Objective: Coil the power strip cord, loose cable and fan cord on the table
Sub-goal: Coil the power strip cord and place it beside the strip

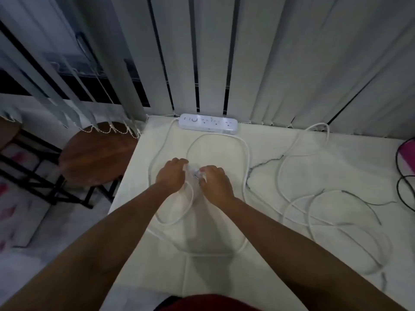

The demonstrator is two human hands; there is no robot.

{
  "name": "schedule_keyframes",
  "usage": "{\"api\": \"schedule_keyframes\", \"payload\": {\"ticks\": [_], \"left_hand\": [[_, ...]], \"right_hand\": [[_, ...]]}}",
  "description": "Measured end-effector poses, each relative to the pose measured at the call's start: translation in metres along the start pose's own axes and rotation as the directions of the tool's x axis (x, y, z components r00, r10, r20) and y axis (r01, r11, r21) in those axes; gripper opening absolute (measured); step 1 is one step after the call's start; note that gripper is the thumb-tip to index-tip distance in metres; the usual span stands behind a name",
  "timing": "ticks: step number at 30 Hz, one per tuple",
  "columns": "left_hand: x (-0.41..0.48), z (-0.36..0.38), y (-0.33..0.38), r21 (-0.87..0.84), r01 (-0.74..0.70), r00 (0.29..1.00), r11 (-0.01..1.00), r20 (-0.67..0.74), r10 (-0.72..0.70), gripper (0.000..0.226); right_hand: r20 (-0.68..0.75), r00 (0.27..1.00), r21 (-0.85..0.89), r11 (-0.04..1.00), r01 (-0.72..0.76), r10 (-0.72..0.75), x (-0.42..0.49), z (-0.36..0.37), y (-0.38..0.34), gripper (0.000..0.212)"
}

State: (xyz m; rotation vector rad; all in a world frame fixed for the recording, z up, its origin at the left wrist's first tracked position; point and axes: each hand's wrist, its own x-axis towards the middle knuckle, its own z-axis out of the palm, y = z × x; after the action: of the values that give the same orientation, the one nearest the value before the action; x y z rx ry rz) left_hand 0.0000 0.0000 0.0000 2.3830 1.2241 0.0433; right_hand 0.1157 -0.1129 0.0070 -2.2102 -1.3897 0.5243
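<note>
A white power strip (208, 124) lies at the table's far edge against the blinds. Its white cord (246, 158) runs in wide loops over the white table (265, 261). Both hands meet at the middle of those loops around the white plug (195, 171). My left hand (171, 175) curls its fingers over the plug's left side. My right hand (215, 181) pinches the plug's right side. A second white cable (298, 198) sprawls in loose loops on the right half of the table. The plug is mostly hidden by my fingers.
A round brown stool (96, 153) stands left of the table. Vertical grey blinds (269, 63) hang behind the table. A pink object (407, 153) with black cables (402, 189) sits at the right edge. A thin dark crack-like line (265, 163) crosses the tabletop.
</note>
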Motion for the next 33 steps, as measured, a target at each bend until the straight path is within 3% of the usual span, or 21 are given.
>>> {"api": "schedule_keyframes", "payload": {"ticks": [5,10,14,18,22,25,27,30,33], "left_hand": [[0.032,-0.006,-0.027,0.097,-0.152,0.984,0.984,0.102,0.142,0.047],[0.057,-0.012,-0.040,0.087,-0.258,0.962,0.962,0.114,0.248,0.037],[0.066,-0.018,-0.047,0.121,-0.312,0.949,0.942,0.087,0.303,0.035],[0.067,-0.024,-0.053,0.119,-0.331,0.944,0.936,0.036,0.329,0.028],[0.063,-0.031,-0.035,0.075,-0.383,0.914,0.921,-0.113,0.389,0.017],[0.055,-0.043,-0.011,0.044,-0.493,0.851,0.869,-0.187,0.491,0.012],[0.052,-0.052,0.002,0.027,-0.529,0.825,0.848,-0.218,0.521,0.011],[0.047,-0.064,0.015,-0.071,-0.445,0.876,0.893,-0.239,0.418,0.020],[0.040,-0.071,0.030,-0.448,-0.214,0.977,0.868,-0.090,0.194,0.032]], "right_hand": [[0.022,0.995,-0.088,0.992,-0.095,0.097,0.034,0.024,-0.016,0.035],[0.055,0.989,-0.137,0.982,-0.128,0.136,0.049,0.035,-0.021,0.035],[0.217,0.958,0.028,0.979,-0.200,0.190,0.051,0.024,-0.024,0.030],[0.406,0.889,0.316,0.880,-0.354,0.212,0.042,-0.013,-0.021,0.013],[0.519,0.837,0.324,0.867,-0.378,0.172,0.029,-0.049,-0.025,0.013],[0.509,0.852,0.364,0.867,-0.339,0.120,0.023,-0.065,-0.039,0.013],[0.445,0.887,0.490,0.795,-0.358,0.125,0.020,-0.077,-0.052,0.006],[0.335,0.931,0.713,0.607,-0.350,0.142,0.015,-0.107,-0.071,0.021],[0.296,0.955,0.865,0.421,-0.272,0.008,0.001,-0.158,-0.084,0.028]]}}
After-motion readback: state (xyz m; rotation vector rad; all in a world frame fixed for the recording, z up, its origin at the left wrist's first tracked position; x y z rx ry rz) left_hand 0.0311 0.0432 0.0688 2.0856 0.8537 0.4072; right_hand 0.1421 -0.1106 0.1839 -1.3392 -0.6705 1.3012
